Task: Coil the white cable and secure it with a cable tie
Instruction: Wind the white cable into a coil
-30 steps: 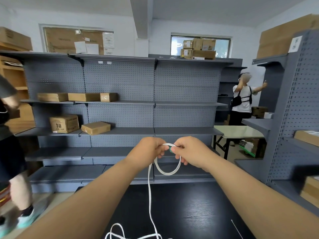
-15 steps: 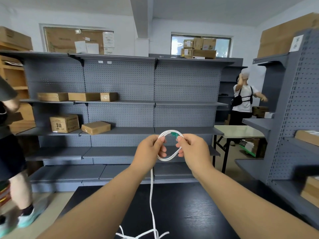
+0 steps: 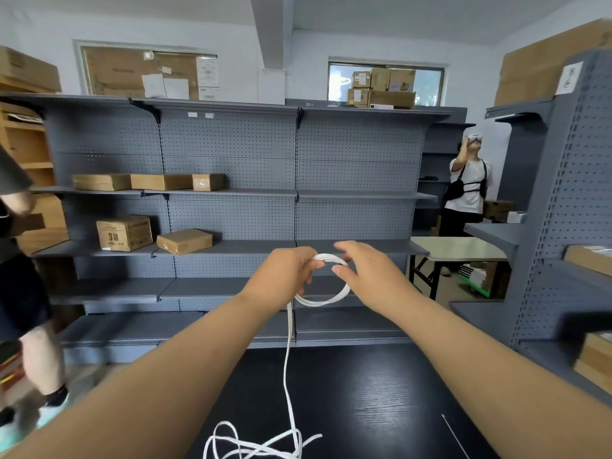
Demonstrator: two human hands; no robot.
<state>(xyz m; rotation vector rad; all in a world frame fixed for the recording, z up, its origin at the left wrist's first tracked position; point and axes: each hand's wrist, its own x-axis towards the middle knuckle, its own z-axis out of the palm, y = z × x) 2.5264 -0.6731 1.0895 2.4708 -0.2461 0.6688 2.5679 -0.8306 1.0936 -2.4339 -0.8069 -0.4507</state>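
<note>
The left hand (image 3: 284,276) grips the white cable (image 3: 318,303) coil; right hand (image 3: 367,276) open-fingered beside it. Slack trails onto black tabletop (image 3: 381,392). Far carton (image 3: 208,94) reads "cleon"; shelf box (image 3: 124,233) print illegible.

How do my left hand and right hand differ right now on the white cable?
The left hand is curled around the white cable and holds its coil; the right hand's fingers are open and spread beside the coil. The loose cable hangs down below the left hand, not the right hand. Both hands are raised over the black table, flanking the coil.
</note>
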